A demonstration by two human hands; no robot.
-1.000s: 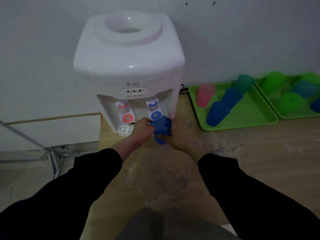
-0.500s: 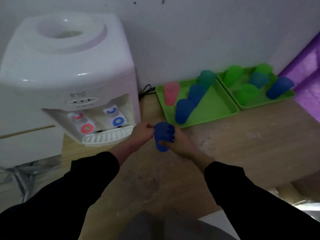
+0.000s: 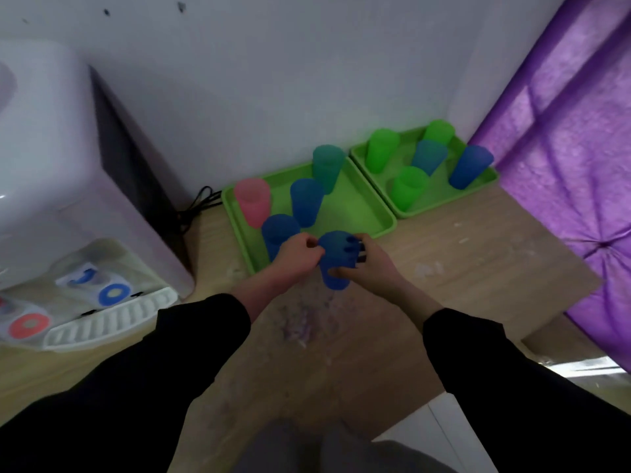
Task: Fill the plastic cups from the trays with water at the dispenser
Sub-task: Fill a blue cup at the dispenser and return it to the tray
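Observation:
Both hands hold a blue plastic cup [image 3: 334,262] upright above the wooden table, just in front of the near green tray [image 3: 355,213]. My left hand [image 3: 298,256] pinches its left rim; my right hand [image 3: 367,264] wraps its right side, fingers showing through the plastic. Whether it holds water I cannot tell. In the near tray stand a pink cup [image 3: 253,201], two blue cups [image 3: 306,201] [image 3: 277,233] and a teal cup [image 3: 327,167]. The white water dispenser [image 3: 68,186] stands at the left, with a blue tap [image 3: 114,293] and a red tap [image 3: 29,325].
A second green tray [image 3: 476,184] at the back right holds several green and blue cups. A purple curtain [image 3: 573,158] hangs at the right. A black cable [image 3: 198,203] runs behind the dispenser. The white drip grille [image 3: 109,320] sticks out at the dispenser's foot.
Both hands have carried the blue cup away from the dispenser's blue tap, rightward to the front edge of the near tray. The view has swung right with them.

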